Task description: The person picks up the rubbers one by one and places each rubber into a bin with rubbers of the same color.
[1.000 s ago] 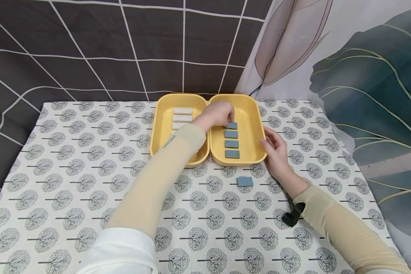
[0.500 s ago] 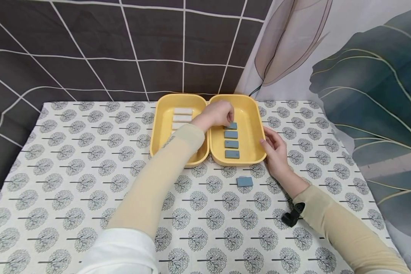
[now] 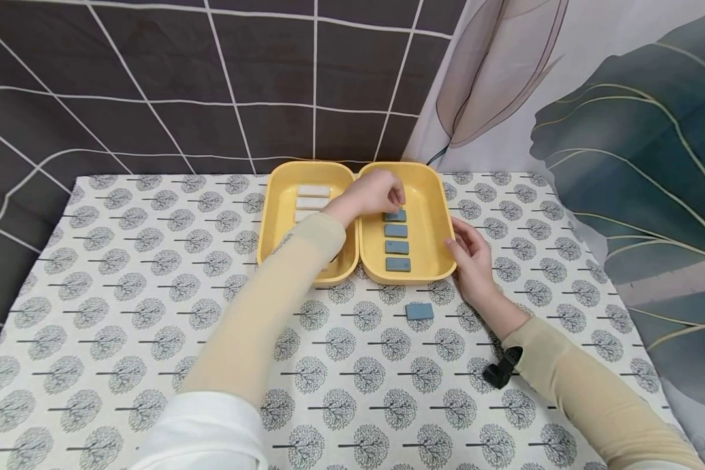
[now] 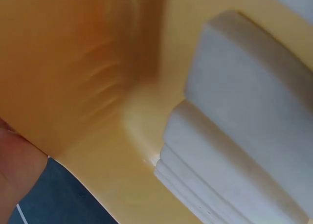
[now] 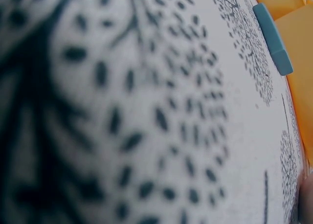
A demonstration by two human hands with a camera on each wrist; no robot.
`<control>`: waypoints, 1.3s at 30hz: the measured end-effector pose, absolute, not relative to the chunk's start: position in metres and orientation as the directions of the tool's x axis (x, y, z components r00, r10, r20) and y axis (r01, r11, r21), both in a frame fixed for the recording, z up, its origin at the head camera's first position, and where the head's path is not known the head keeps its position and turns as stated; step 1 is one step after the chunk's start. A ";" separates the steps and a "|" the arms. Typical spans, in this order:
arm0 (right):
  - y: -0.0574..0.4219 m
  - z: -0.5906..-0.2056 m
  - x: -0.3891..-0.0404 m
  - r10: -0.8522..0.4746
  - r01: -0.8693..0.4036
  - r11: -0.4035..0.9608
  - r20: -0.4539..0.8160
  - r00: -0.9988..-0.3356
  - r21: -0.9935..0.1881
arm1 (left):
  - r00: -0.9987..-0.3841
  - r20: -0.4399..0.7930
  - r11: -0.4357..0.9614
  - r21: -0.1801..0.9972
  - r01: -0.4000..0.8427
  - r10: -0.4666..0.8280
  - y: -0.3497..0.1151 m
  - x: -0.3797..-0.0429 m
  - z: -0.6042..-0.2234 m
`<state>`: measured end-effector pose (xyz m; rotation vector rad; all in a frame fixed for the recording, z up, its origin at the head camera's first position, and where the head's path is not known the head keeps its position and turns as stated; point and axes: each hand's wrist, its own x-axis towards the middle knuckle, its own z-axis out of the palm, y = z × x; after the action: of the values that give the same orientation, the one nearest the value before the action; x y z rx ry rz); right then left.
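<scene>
Over the right half of a yellow two-part tray (image 3: 435, 196), my left hand (image 3: 376, 192) bends its fingers down and pinches the far blue tile (image 3: 395, 216). The fingertips partly hide that tile's far end. Nearer me, more blue tiles (image 3: 397, 247) lie flat in a column. My right hand (image 3: 474, 261) grips the tray's right wall, thumb at the rim and fingers outside. White tiles (image 4: 254, 87) lie in the left half, partly under my left forearm. Skin of a hand shows at the left edge of the left wrist view.
One loose blue tile (image 3: 420, 311) lies on the tree-print tablecloth (image 3: 352, 365), in front of the tray; the right wrist view shows it beside the yellow wall. A dark gridded cloth (image 3: 258, 78) hangs behind the tray. A leaf-print curtain (image 3: 640, 163) hangs at right.
My left hand has risen slightly and its forearm has shifted a little to the left. The fingertips stay at the far blue tile. The right hand, tray and visible tiles keep their places.
</scene>
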<state>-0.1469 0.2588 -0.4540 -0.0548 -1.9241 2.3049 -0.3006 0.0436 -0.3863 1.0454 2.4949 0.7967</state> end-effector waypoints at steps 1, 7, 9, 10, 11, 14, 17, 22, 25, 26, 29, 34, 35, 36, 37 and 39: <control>0.259 -0.454 -0.147 0.131 -0.084 -0.170 0.062 -0.989 -0.982 | -0.681 -0.072 0.568 0.618 0.544 0.729 0.043 -0.300 -0.385; 0.260 -0.454 -0.147 0.128 -0.085 -0.167 0.064 -0.990 -0.982 | -0.690 -0.042 0.511 0.705 0.492 0.723 0.042 -0.297 -0.381; 0.260 -0.454 -0.147 0.127 -0.082 -0.166 0.061 -0.990 -0.983 | -0.693 -0.030 0.486 0.736 0.472 0.720 0.042 -0.295 -0.381; 0.260 -0.454 -0.147 0.128 -0.082 -0.163 0.061 -0.990 -0.983 | -0.696 -0.023 0.473 0.750 0.463 0.718 0.042 -0.295 -0.381; 0.261 -0.455 -0.147 0.128 -0.082 -0.162 0.061 -0.990 -0.983 | -0.700 -0.020 0.461 0.766 0.448 0.713 0.041 -0.294 -0.381; 0.261 -0.455 -0.146 0.131 -0.085 -0.165 0.064 -0.989 -0.983 | -0.718 -0.011 0.430 0.807 0.405 0.696 0.041 -0.290 -0.378; 0.260 -0.455 -0.145 0.137 -0.087 -0.159 0.066 -0.988 -0.983 | -0.738 -0.018 0.400 0.849 0.345 0.675 0.040 -0.283 -0.373; 0.260 -0.455 -0.144 0.151 -0.080 -0.158 0.056 -0.987 -0.984 | -0.743 -0.039 0.334 0.908 0.253 0.669 0.038 -0.269 -0.362; 0.260 -0.454 -0.144 0.153 -0.077 -0.160 0.052 -0.987 -0.984 | -0.731 -0.045 0.311 0.922 0.232 0.681 0.035 -0.262 -0.357; 0.260 -0.454 -0.144 0.152 -0.077 -0.164 0.052 -0.987 -0.983 | -0.728 -0.048 0.310 0.923 0.230 0.684 0.034 -0.260 -0.355; 0.259 -0.454 -0.144 0.144 -0.079 -0.163 0.055 -0.988 -0.983 | -0.732 -0.054 0.306 0.927 0.216 0.679 0.032 -0.254 -0.348; 0.260 -0.454 -0.145 0.127 -0.088 -0.173 0.067 -0.990 -0.981 | -0.739 -0.044 0.281 0.939 0.200 0.673 0.031 -0.247 -0.333; 0.260 -0.454 -0.145 0.124 -0.089 -0.178 0.068 -0.990 -0.980 | -0.734 -0.040 0.276 0.939 0.204 0.677 0.031 -0.245 -0.331; 0.260 -0.454 -0.146 0.122 -0.091 -0.183 0.069 -0.990 -0.979 | -0.729 -0.037 0.275 0.938 0.210 0.684 0.031 -0.243 -0.328; 0.260 -0.454 -0.146 0.122 -0.091 -0.182 0.069 -0.990 -0.979 | -0.721 -0.033 0.273 0.936 0.220 0.693 0.030 -0.240 -0.327; 0.259 -0.454 -0.146 0.118 -0.093 -0.178 0.073 -0.990 -0.980 | -0.706 -0.029 0.273 0.933 0.234 0.707 0.029 -0.234 -0.325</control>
<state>-0.1461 0.2591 -0.4537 -0.0291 -1.9198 2.3104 -0.2343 0.0294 -0.3251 0.8480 2.1051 1.4278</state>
